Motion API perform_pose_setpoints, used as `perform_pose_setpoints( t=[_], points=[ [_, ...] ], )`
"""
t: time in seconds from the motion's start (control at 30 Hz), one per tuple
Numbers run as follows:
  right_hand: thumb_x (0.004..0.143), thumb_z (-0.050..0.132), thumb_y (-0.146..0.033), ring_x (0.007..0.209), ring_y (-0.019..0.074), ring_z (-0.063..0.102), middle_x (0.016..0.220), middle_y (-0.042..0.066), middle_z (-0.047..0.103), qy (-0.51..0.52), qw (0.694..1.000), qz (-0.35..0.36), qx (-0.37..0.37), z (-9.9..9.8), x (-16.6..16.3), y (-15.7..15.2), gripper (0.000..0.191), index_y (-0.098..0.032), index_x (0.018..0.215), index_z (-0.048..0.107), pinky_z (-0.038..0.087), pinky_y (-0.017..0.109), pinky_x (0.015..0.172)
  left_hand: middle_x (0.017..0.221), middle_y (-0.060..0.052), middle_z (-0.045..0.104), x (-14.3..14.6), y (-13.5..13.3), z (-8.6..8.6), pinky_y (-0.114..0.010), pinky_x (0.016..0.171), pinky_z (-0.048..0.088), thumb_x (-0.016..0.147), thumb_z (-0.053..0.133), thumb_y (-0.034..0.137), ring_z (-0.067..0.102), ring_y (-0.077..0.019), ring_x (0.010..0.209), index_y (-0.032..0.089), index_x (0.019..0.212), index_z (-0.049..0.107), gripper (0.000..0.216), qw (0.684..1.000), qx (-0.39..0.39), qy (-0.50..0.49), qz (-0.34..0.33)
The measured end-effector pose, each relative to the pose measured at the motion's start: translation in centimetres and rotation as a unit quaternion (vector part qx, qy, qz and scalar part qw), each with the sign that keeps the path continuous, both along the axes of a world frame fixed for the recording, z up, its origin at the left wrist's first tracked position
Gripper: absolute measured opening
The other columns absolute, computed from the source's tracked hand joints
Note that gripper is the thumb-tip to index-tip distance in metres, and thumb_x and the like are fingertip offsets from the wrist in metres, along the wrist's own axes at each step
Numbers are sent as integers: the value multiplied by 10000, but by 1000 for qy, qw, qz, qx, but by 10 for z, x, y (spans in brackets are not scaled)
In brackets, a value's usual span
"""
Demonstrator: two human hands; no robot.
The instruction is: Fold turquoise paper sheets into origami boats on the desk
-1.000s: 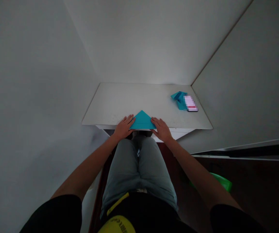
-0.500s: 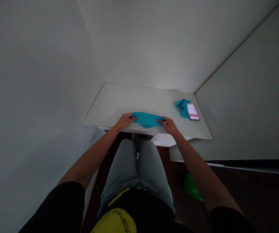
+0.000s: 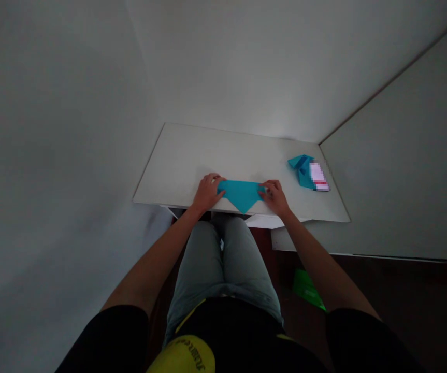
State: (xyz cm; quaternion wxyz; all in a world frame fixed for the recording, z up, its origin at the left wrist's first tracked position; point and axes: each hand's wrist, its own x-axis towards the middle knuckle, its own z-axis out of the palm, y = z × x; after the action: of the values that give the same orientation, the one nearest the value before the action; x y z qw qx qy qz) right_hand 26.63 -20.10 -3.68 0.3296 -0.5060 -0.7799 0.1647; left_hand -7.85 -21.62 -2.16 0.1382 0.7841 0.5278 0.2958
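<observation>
A folded sheet of blue paper (image 3: pixel 242 194) lies over the front part of the white tabletop, a pointed corner reaching down past the table's front edge. My left hand (image 3: pixel 208 190) pinches its left end between thumb and fingers. At the right end, my right hand (image 3: pixel 274 197) grips the paper the same way, with the thumb on the near side. The upper edge of the paper runs straight between both hands.
The white table (image 3: pixel 192 150) stands against walls at the back and sides. On its right lie a folded blue paper piece (image 3: pixel 304 176) and a phone (image 3: pixel 318 176) partly over it. A green object (image 3: pixel 308 289) is on the dark floor at lower right.
The paper has tipped so that its triangular point shows larger toward me. My hands have turned over its ends, fingers now further around the far edge. The view has shifted slightly.
</observation>
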Motion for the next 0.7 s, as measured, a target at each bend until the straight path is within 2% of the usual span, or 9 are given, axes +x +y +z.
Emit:
perform_pose_setpoints(
  t=[0.1, 0.2, 0.27, 0.37, 0.47, 0.57, 0.7],
  points=[
    [1107, 539, -392, 1216, 306, 722, 1319, 120, 782, -58, 994, 86, 18, 3, 3, -7, 309, -283, 1176, 820, 553, 539, 1080, 1415, -91, 758, -4, -6, -2, -502, 1204, 502, 1064, 623, 251, 658, -282, 1384, 262, 1316, 770, 292, 996, -11, 23, -87],
    [1141, 495, -392, 1244, 297, 728, 1416, 91, 785, -104, 986, 129, 13, 8, 10, -17, 372, -299, 1354, 785, 523, 549, 1114, 1452, -69, 767, -15, -15, -6, -518, 1279, 455, 1093, 550, 253, 643, -253, 1458, 247, 1361, 762, 341, 989, -15, 27, -145],
    [1125, 549, -460, 1292, 315, 705, 1491, 93, 749, -130, 980, 153, 8, 10, 18, -24, 417, -303, 1464, 735, 505, 557, 1130, 1554, -76, 703, -23, -22, -7, -548, 1340, 382, 1074, 589, 303, 585, -261, 1534, 238, 1446, 721, 400, 983, -11, 41, -179],
    [1043, 680, -590, 1368, 358, 652, 1561, 110, 699, -154, 968, 196, -7, 11, 30, -31, 598, -300, 1565, 664, 464, 581, 1164, 1663, -92, 600, -34, -32, -5, -580, 1388, 292, 993, 705, 381, 520, -285, 1593, 241, 1564, 636, 592, 972, -24, 72, -220],
    [1028, 692, -623, 1385, 368, 626, 1581, 104, 684, -151, 964, 219, -30, 10, 36, -36, 636, -305, 1577, 655, 423, 585, 1190, 1659, -72, 601, -39, -39, -1, -579, 1398, 262, 990, 688, 358, 506, -269, 1604, 285, 1558, 648, 574, 969, -50, 88, -227],
    [1080, 636, -552, 1325, 340, 655, 1526, 90, 727, -124, 963, 234, -46, 9, 35, -40, 508, -314, 1524, 704, 429, 560, 1166, 1572, -47, 685, -41, -42, 3, -591, 1383, 283, 1036, 634, 343, 569, -244, 1553, 340, 1464, 721, 437, 971, -78, 76, -214],
    [1116, 593, -489, 1229, 307, 690, 1407, 82, 788, -82, 963, 253, -45, 9, 30, -42, 394, -335, 1434, 767, 460, 524, 1099, 1443, -25, 775, -40, -39, 10, -589, 1348, 344, 1066, 623, 415, 663, -239, 1458, 372, 1315, 800, 308, 973, -117, 59, -190]
  ],
)
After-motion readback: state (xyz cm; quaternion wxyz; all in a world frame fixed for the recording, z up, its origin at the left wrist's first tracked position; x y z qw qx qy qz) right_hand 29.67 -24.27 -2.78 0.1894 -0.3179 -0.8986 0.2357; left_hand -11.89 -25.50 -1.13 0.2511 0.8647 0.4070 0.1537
